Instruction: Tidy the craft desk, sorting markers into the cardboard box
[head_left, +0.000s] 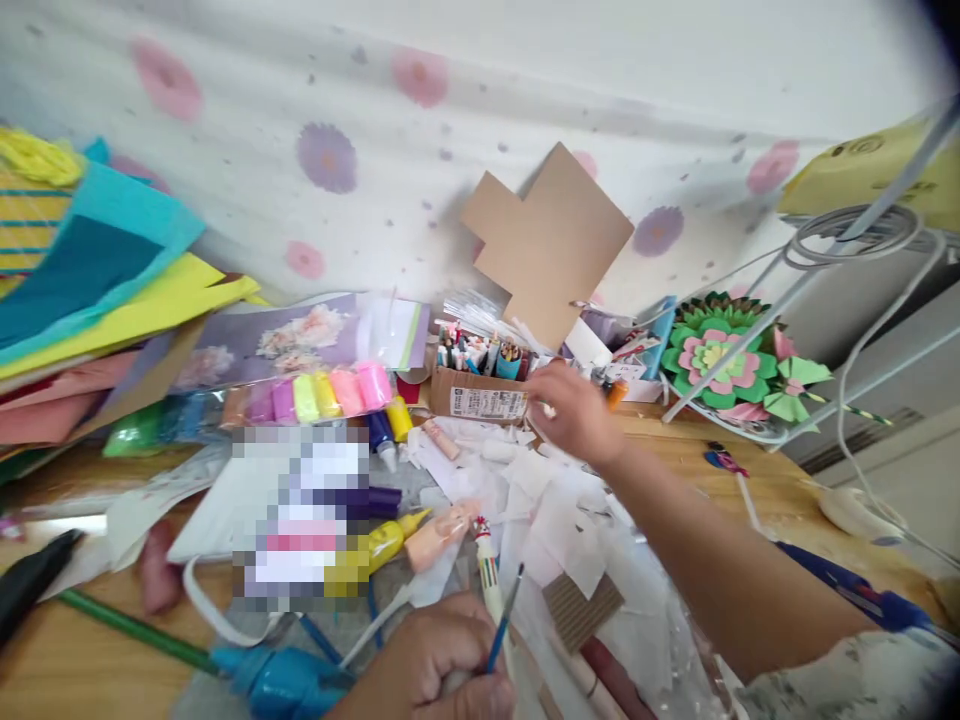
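Note:
Low in the view, my left hand [442, 660] is closed around a thin paintbrush [506, 620] with a blue handle and a dark tip pointing up. Just beyond it a white multicolour pen [487, 570] stretches toward a peach tube [441, 535]; its lower end is hidden by the hand. My right hand [574, 412] reaches out to the right end of a small cardboard box [478, 395] packed with pens. Its fingers are bent and blurred, and whether they hold anything is unclear. Paper scraps [562, 520] and a corrugated cardboard piece [583, 610] lie between both hands.
Left of the scraps are yellow [390, 540] and dark blue bottles [381, 435], plus a bag of coloured clay [307, 395]. A cut cardboard sheet [559, 245] leans on the curtain. Paper flowers [720, 355] and a looped cable [859, 235] stand right, near a blue glue gun [855, 590].

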